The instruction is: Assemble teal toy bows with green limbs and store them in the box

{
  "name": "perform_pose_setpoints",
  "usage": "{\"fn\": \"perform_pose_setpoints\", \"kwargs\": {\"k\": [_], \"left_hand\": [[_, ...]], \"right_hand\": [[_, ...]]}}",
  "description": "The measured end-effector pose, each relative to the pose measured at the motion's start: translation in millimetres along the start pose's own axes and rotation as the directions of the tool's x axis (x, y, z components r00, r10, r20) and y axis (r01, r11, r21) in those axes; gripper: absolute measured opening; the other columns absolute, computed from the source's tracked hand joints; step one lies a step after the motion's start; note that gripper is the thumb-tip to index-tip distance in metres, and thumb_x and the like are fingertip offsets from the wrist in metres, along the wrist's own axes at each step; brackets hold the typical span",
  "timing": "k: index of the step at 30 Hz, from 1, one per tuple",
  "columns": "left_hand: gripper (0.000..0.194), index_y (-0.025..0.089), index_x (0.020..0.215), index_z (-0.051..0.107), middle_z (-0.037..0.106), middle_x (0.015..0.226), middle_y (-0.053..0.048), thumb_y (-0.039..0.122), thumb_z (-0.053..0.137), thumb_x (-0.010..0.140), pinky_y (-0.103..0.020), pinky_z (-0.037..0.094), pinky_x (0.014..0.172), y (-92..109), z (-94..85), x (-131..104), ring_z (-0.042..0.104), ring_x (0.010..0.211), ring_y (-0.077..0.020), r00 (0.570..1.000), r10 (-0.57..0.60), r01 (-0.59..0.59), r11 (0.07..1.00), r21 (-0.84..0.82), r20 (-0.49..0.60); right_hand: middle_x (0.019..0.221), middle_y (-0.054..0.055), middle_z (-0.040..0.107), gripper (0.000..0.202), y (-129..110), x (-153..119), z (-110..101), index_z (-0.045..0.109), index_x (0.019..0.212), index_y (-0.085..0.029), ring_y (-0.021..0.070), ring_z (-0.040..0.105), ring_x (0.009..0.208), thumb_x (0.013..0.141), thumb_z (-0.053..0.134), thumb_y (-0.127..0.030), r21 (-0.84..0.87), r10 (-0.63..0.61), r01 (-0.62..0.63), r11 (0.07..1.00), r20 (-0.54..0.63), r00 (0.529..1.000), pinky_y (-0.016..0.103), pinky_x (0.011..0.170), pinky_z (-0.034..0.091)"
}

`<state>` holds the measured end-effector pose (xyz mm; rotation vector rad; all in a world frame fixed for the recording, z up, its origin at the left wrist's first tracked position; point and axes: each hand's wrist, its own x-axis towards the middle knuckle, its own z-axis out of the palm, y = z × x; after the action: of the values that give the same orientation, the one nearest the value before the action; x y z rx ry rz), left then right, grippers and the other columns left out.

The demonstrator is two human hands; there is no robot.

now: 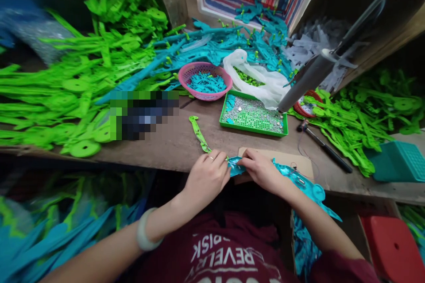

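A long blue plastic part (235,169) lies across the bench's front edge between my hands. My left hand (209,172), a ring on one finger, is closed around its left end. From under those fingers a narrow lime-green plastic piece (198,135) with a rounded tip sticks out onto the bench. My right hand (260,166) pinches the blue part close to the left hand; its fingertips hide what they touch. Beyond my right wrist, a wider blue plastic section (310,189) with a small metal piece and thin wires is visible; whether it joins the held part is hidden.
A green tray (254,130) of small metal pieces and a pink basket (205,96) of blue bits stand ahead. A grey-barrelled tool (307,79) hangs at right above a black-handled hammer (327,148). Lime-green parts (76,84) heap at left. A red stool (395,247) stands lower right.
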<state>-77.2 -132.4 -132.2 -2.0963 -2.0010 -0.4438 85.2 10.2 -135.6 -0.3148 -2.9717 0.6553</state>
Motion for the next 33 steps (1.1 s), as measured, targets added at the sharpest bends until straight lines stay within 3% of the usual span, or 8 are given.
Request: {"fn": "perform_pose_setpoints", "kwargs": {"k": [6, 11, 16, 26, 30, 33], "left_hand": [[0.017, 0.017, 0.100, 0.065, 0.071, 0.100, -0.005, 0.009, 0.051, 0.097, -0.037, 0.048, 0.083, 1, 5.6, 2, 0.061, 0.095, -0.0234, 0.998, 0.062, -0.064, 0.980, -0.188, -0.018], [0.017, 0.018, 0.097, 0.062, 0.071, 0.094, -0.004, 0.006, 0.049, 0.097, -0.038, 0.048, 0.085, 1, 9.6, -1, 0.061, 0.093, -0.0229, 0.997, 0.075, -0.082, 0.958, -0.274, -0.037], [0.016, 0.019, 0.098, 0.060, 0.069, 0.100, -0.006, 0.006, 0.051, 0.095, -0.037, 0.050, 0.084, 0, 11.7, -5, 0.060, 0.096, -0.0233, 1.000, 0.020, -0.021, 0.934, -0.355, -0.006], [0.018, 0.019, 0.105, 0.057, 0.069, 0.108, -0.007, 0.006, 0.052, 0.094, -0.038, 0.052, 0.087, -11, 16.6, 11, 0.062, 0.097, -0.0232, 1.000, -0.007, -0.001, 0.904, -0.428, -0.017], [0.018, 0.019, 0.105, 0.058, 0.070, 0.101, -0.005, 0.006, 0.055, 0.092, -0.037, 0.052, 0.083, -15, 18.7, 17, 0.060, 0.093, -0.0236, 0.999, -0.023, 0.031, 0.901, -0.433, 0.022], [0.018, 0.019, 0.104, 0.058, 0.070, 0.098, -0.005, 0.007, 0.056, 0.092, -0.037, 0.051, 0.081, -16, 19.1, 17, 0.060, 0.092, -0.0236, 0.998, -0.041, 0.053, 0.889, -0.455, 0.038]], "right_hand": [[0.094, 0.005, 0.055, 0.022, 4, -1, -1, 0.066, 0.098, -0.019, 0.0159, 0.049, 0.077, 0.099, 0.045, -0.011, -0.075, -0.039, 0.037, 0.996, -0.023, 0.999, 0.026, 0.065, 0.038], [0.096, 0.005, 0.055, 0.026, 9, -4, -3, 0.066, 0.109, -0.021, 0.0168, 0.054, 0.084, 0.100, 0.043, -0.012, 0.054, -0.070, 0.073, 0.996, -0.062, 0.996, 0.026, 0.070, 0.044], [0.099, 0.006, 0.056, 0.025, 13, -5, -3, 0.065, 0.112, -0.020, 0.0171, 0.056, 0.088, 0.101, 0.044, -0.013, 0.191, -0.076, 0.102, 0.976, -0.140, 0.987, 0.028, 0.076, 0.048], [0.099, 0.007, 0.059, 0.024, 30, 11, -20, 0.064, 0.110, -0.019, 0.0177, 0.058, 0.093, 0.104, 0.041, -0.018, 0.283, -0.116, 0.123, 0.951, -0.042, 0.992, 0.030, 0.083, 0.049], [0.095, 0.005, 0.057, 0.024, 41, 22, -28, 0.066, 0.109, -0.019, 0.0167, 0.058, 0.089, 0.104, 0.042, -0.017, 0.274, -0.145, 0.123, 0.954, 0.059, 0.988, 0.028, 0.080, 0.048], [0.094, 0.005, 0.057, 0.023, 42, 23, -28, 0.067, 0.108, -0.019, 0.0166, 0.057, 0.087, 0.102, 0.045, -0.015, 0.248, -0.147, 0.130, 0.960, 0.049, 0.988, 0.028, 0.077, 0.047]]}}
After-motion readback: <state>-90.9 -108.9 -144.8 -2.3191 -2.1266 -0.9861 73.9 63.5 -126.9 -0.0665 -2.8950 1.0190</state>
